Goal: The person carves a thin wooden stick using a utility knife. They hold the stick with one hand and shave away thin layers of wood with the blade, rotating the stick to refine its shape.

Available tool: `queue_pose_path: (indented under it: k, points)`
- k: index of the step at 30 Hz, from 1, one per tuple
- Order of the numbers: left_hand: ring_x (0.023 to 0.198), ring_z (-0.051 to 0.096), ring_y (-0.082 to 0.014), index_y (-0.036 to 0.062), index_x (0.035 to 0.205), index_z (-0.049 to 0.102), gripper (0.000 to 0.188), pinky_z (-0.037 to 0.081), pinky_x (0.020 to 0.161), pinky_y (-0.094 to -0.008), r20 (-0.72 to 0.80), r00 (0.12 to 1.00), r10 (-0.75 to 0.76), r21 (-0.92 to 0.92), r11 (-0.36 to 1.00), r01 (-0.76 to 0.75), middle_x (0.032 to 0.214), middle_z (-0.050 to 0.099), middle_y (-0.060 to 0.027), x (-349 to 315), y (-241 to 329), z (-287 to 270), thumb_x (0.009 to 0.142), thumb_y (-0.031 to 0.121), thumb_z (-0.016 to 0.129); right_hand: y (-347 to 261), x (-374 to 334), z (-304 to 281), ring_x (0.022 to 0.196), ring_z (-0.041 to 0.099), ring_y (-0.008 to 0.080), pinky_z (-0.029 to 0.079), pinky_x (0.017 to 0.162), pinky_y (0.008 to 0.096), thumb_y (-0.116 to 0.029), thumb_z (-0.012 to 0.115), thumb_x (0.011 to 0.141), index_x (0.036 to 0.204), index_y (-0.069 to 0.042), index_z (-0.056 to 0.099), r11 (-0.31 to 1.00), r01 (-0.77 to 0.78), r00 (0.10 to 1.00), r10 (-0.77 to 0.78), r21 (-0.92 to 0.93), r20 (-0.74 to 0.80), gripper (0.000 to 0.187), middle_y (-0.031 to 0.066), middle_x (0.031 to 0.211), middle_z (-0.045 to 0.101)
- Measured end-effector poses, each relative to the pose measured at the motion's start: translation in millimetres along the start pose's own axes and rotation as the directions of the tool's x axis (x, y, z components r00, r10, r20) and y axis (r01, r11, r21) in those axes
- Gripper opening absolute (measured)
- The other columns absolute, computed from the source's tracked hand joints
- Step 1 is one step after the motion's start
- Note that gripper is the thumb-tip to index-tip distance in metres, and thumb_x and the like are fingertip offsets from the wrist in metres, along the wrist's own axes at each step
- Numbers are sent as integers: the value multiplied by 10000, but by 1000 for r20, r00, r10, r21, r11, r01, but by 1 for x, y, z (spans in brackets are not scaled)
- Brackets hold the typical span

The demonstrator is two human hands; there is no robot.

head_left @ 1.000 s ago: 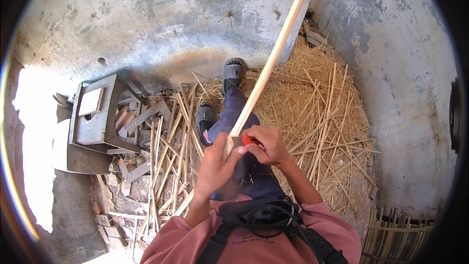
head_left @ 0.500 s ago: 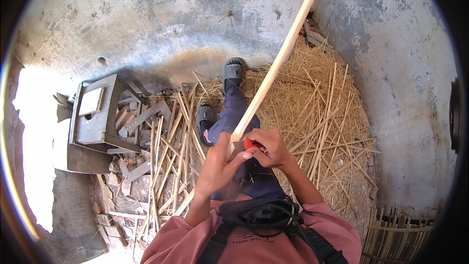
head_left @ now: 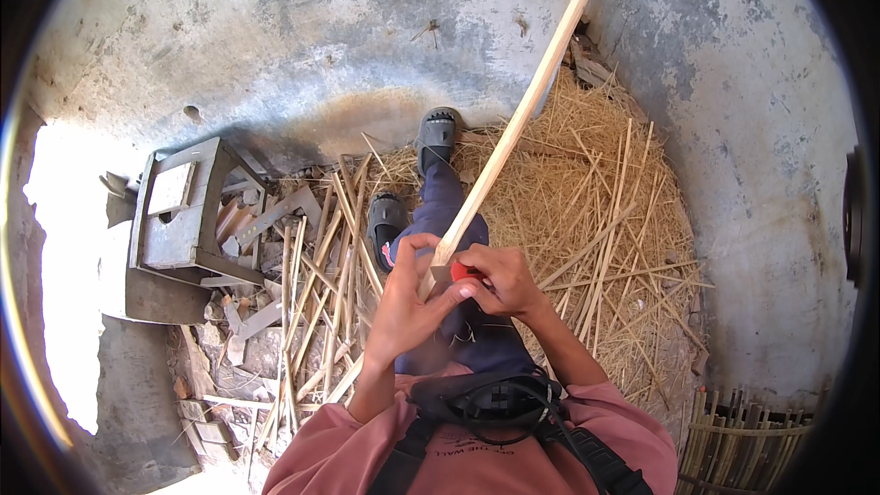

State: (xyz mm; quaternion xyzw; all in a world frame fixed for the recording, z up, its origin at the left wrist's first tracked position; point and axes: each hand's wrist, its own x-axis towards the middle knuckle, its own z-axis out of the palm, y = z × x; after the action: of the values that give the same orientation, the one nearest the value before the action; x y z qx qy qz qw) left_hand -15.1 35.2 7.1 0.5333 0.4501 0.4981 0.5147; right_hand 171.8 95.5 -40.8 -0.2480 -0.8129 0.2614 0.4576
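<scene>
A long, pale wooden strip [head_left: 510, 139] slants from my lap up toward the far wall. My left hand [head_left: 401, 304] is curled around its near end, index finger arched over it and thumb stretched toward my right thumb. In my right hand [head_left: 510, 280] is a knife with a red handle [head_left: 463, 271]. Its short metal blade [head_left: 442, 277] lies against the strip between my two hands. Much of the handle is covered by my right fingers. The strip's lowest end is partly hidden behind my left thumb and fingers.
Straw and shavings [head_left: 587, 183] cover the floor to the right. Loose wooden sticks [head_left: 316, 312] lie left of my legs. A worn wooden stool [head_left: 197, 211] lies among rubble at left. Bundled sticks [head_left: 747, 445] stand at lower right. Concrete walls [head_left: 367, 37] curve around.
My left index finger has lifted and arched higher over the strip. The knife and right hand have shifted slightly left and down. The strip stays almost in place.
</scene>
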Motion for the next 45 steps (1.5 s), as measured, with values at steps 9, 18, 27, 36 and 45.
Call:
queue_pose_path:
  k: [9,18,27,36,45]
  points:
    - [807,669,-150,17,1306,491,580,511,691,-299,-88,995,-49,222,973,67,947,724,-104,7,6,5,911,190,878,-6,7,3,698,388,14,326,618,209,-217,703,1022,1291,-13,662,782,-237,879,426,576,-216,341,-93,810,458]
    - [909,683,-169,15,1373,536,570,547,758,-323,-55,988,142,388,915,-110,1000,701,-87,4,6,2,916,141,854,-9,38,-16,676,455,16,345,586,199,-192,627,1096,1266,19,678,617,-408,791,606,673,-76,276,-57,782,533]
    - [693,672,-189,20,1129,642,370,497,635,-343,10,996,-90,530,845,71,762,669,-106,-23,-8,-20,918,233,858,-1,64,-55,603,413,0,279,523,201,-218,638,1092,1288,-12,690,691,-436,754,630,576,-184,289,-45,758,545]
    - [644,457,-44,39,976,594,374,393,566,-251,-71,988,-139,281,947,153,693,496,57,-11,-3,-1,880,226,903,4,34,-40,664,497,75,389,600,251,-308,579,1092,1288,8,628,854,-276,895,396,441,-207,375,-9,768,556]
    - [702,475,-52,28,1044,621,393,436,627,-235,-105,993,-47,193,979,67,770,531,42,-2,11,5,861,217,913,-8,9,-11,650,655,239,490,592,351,-305,720,1004,1099,-29,681,979,-170,984,175,113,-33,294,87,799,615]
